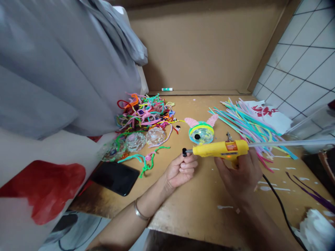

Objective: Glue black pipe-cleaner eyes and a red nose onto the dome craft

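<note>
My right hand (239, 176) grips a yellow hot glue gun (213, 150), its nozzle pointing left and a long clear glue stick (285, 143) sticking out of its back. Between thumb and finger, my left hand (182, 169) pinches a small black round piece (184, 152) at the nozzle tip. Just behind the gun sits a round clear craft body (203, 135) with yellow and turquoise pipe-cleaner bands. It bears two pink pipe-cleaner ears (192, 122) and one black round eye (197, 136).
Tangled coloured pipe cleaners (146, 113) lie at the left, near clear plastic domes (135, 141) and a black phone (116, 177). Straight pipe cleaners (251, 125) are bundled at the right. A power cord (280, 205) runs along the right; a glue-stick tube (167, 89) lies at the back.
</note>
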`<state>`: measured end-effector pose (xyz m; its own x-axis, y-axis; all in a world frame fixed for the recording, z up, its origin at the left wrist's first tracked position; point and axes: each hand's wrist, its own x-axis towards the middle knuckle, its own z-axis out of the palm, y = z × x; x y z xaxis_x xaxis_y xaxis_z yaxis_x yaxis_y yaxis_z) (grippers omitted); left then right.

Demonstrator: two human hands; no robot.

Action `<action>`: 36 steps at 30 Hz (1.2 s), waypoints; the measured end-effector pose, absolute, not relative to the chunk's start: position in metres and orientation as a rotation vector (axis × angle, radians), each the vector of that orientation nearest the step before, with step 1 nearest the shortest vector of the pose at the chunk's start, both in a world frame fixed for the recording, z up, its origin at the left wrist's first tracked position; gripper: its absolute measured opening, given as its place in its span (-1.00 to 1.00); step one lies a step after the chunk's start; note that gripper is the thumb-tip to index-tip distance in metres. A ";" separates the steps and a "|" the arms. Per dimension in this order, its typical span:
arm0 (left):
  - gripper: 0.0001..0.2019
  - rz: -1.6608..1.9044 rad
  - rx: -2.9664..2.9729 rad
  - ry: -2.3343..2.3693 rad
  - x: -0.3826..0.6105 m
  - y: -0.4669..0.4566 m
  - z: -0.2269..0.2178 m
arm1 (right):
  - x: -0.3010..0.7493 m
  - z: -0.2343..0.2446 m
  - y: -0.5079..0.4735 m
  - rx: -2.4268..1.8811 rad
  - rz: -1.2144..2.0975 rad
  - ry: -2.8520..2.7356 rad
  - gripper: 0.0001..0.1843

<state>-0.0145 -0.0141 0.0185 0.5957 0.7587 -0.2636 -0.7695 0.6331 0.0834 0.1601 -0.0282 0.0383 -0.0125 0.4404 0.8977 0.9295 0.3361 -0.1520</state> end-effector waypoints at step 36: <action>-0.84 0.878 -0.028 0.296 -0.013 -0.013 0.019 | 0.161 0.042 -0.035 -1.352 -0.660 -1.663 -0.69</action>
